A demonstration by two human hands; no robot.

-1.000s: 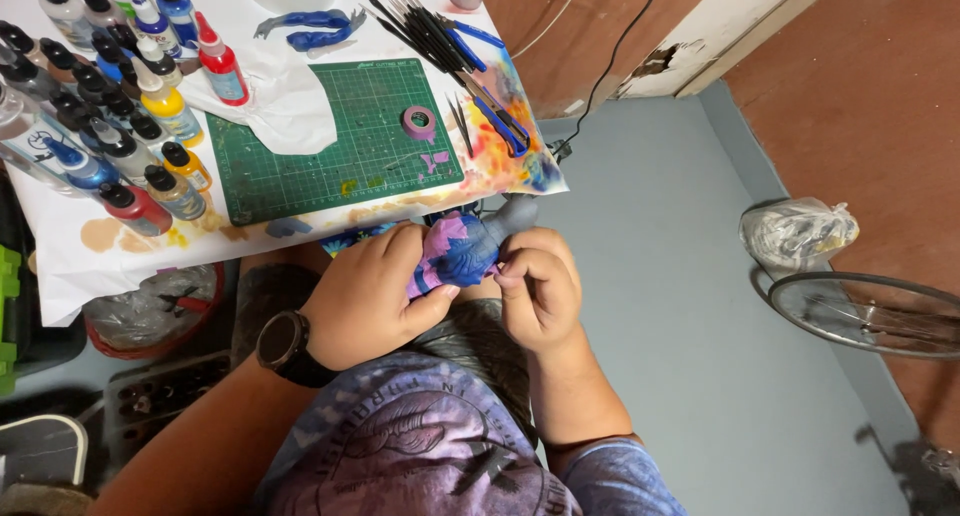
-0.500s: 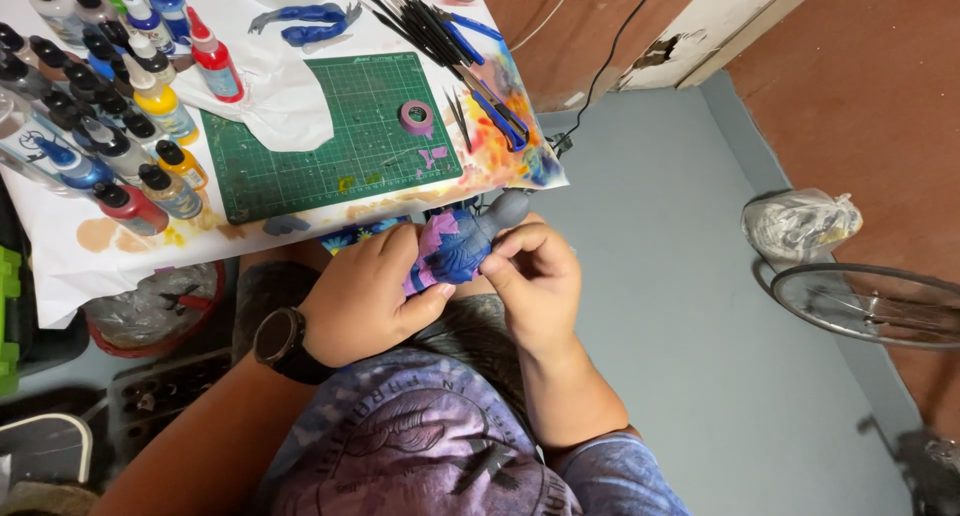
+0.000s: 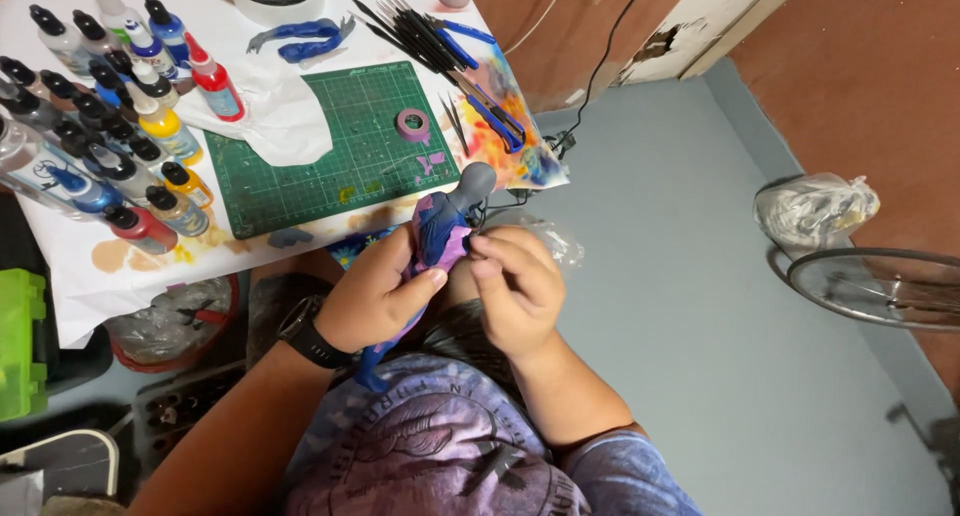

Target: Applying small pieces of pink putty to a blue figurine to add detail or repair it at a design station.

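From my remote seat I see the left hand (image 3: 375, 296) wrapped around a blue-and-purple painted figurine (image 3: 437, 238), fingers closed on its body above the lap. The right hand (image 3: 518, 291) pinches at its side, fingertips (image 3: 482, 246) pressed together on the surface. Since a second ago the figurine has tilted more upright — its smooth grey head now clears the table edge. Beyond lie the gridded green cutting mat (image 3: 330, 151) and capped paint bottles (image 3: 120, 146).

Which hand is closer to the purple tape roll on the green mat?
Right. The right hand sits just below the purple tape roll; the left hand is a bit farther.
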